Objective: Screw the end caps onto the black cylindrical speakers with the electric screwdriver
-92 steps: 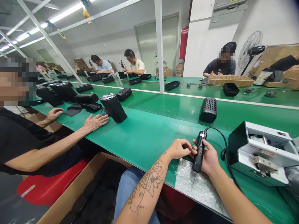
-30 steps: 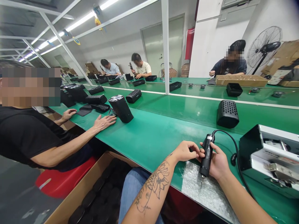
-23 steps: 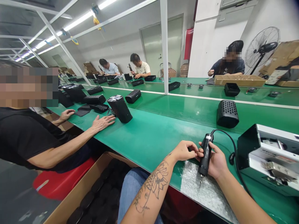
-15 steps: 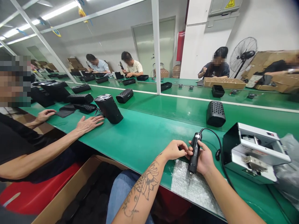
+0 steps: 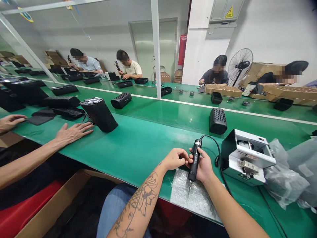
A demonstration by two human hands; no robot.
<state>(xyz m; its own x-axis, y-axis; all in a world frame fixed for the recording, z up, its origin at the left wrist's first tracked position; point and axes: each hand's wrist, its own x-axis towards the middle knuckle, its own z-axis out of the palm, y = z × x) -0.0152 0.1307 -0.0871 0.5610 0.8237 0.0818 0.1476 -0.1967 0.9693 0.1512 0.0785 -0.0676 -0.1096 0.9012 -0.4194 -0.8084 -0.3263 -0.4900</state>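
Note:
A black electric screwdriver, its bit angled down over a clear bubble-wrap sheet, is held in my right hand. My right thumb lies along its upper body. Just to its left, my left hand has its fingers curled and pinched close against the tool's side. Whatever lies between those left fingertips is hidden or too small to name. From the screwdriver's top a black cable loops right and down the table.
A white-and-black benchtop machine stands at right, beside plastic bags. Black perforated housings sit on the green table. At left, a co-worker's hands rest near an upright black box. Other people work across the table.
The view has turned to the right, so everything appears shifted left. Both my hands keep nearly the same pose around the screwdriver. The co-worker's hands stay on the table.

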